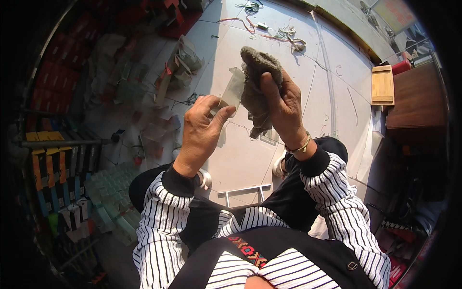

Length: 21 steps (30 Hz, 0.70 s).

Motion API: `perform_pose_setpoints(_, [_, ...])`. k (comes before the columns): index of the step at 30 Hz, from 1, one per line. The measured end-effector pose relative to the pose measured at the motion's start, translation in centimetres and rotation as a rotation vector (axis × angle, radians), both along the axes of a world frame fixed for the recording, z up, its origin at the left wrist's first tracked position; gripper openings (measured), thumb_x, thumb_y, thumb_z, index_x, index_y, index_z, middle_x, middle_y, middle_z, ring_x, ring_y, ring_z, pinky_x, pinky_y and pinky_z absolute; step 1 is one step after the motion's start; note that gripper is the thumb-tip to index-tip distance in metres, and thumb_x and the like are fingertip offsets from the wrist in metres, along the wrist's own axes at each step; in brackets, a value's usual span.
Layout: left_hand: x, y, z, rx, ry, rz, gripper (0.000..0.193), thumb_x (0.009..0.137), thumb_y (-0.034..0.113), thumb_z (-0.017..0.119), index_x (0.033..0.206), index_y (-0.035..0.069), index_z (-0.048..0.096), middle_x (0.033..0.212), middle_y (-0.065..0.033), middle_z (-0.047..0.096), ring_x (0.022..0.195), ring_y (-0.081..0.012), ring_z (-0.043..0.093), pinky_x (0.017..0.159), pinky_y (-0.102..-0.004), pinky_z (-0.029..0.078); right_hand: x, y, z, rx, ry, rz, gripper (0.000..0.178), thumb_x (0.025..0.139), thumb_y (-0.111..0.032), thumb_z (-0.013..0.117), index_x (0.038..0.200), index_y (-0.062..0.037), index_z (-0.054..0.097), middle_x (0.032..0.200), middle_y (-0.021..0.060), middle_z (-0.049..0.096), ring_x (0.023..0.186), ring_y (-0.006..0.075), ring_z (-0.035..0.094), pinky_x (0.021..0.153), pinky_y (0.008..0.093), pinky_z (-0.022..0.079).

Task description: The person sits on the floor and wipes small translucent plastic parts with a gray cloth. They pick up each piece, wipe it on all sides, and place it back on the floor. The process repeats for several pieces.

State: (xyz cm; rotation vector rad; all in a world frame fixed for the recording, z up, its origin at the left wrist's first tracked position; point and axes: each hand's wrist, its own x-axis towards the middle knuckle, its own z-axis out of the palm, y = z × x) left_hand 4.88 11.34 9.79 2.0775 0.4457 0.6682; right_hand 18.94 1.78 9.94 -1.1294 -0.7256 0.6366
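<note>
My left hand [199, 130] pinched a clear piece [233, 87] by its near end, between thumb and fingers, and held it tilted above the pale floor [240, 166] in front of me. My right hand [286, 106] was wrapped around a grey-brown cloth [260, 91], thumb pressed on top, with the bunched fabric along the right edge of the clear piece; I could not tell whether it rubbed there or only hung just beside it. To my mind, wiping well called for a firm pinch at that near end, out of the cloth's way, yet not so hard that a thin wall might flex. The cloth seemed best gathered into a flat pad, since its near end dangled loose and could have snagged on an edge. I judged that light, even strokes from my left fingertips toward the far end would suit it, then a turn to reach the other face and a fresh fold for the last pass. Angling the surface toward the sunlight would help show smears. Tangled wires [297, 45] lay well apart on the far floor, and a stack of greenish pieces [113, 197] sat near on my left, so small movements seemed wise.
</note>
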Motion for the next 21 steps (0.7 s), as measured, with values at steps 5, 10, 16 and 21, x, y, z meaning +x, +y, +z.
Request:
perform_pose_setpoints(5, [0.1, -0.8, -0.1, -0.24, -0.037, -0.066, 0.011, 0.081, -0.003, 0.056, 0.091, -0.003, 0.056, 0.081, -0.0102, 0.057, 0.073, -0.0172, 0.058, 0.066, -0.0255, 0.046, -0.6, 1.9, -1.6, 0.034, -0.895, -0.114, 0.024, 0.08, -0.012, 0.063, 0.101, -0.0004, 0.06, 0.115, 0.0153, 0.057, 0.12, 0.034, 0.045, 0.098, 0.0385, 0.037])
perform_pose_setpoints(10, [0.1, -1.2, -0.4, -0.098, -0.085, -0.151, 0.011, 0.087, 0.007, 0.058, 0.093, -0.002, 0.055, 0.082, -0.0039, 0.052, 0.075, -0.0105, 0.047, 0.069, -0.0211, 0.038, 1.8, 2.2, -1.4, -0.115, -0.281, -0.114, 0.018, 0.084, -0.006, 0.057, 0.1, 0.002, 0.06, 0.106, 0.0191, 0.06, 0.103, 0.0321, 0.058, 0.085, 0.031, 0.047])
perform_pose_setpoints(16, [0.2, -0.2, -1.0, -0.178, -0.115, -0.031, 0.011, 0.083, 0.001, 0.056, 0.094, 0.0, 0.056, 0.088, -0.0113, 0.059, 0.076, -0.0222, 0.057, 0.067, -0.0292, 0.045, -2.2, 1.3, -1.5, 0.099, -0.88, -0.005, 0.03, 0.084, -0.015, 0.06, 0.111, -0.0037, 0.058, 0.118, 0.0092, 0.058, 0.121, 0.028, 0.046, 0.107, 0.0456, 0.025])
perform_pose_setpoints(21, [-0.1, -0.7, -0.2, -0.151, -0.051, -0.163, 0.01, 0.083, -0.002, 0.056, 0.093, -0.001, 0.055, 0.089, -0.012, 0.057, 0.079, -0.0211, 0.056, 0.07, -0.0292, 0.045, 3.2, 2.5, -5.0, -0.005, -0.597, -0.055, 0.019, 0.085, -0.011, 0.058, 0.1, 0.0, 0.061, 0.093, 0.0172, 0.062, 0.083, 0.0275, 0.06, 0.077, 0.0349, 0.047])
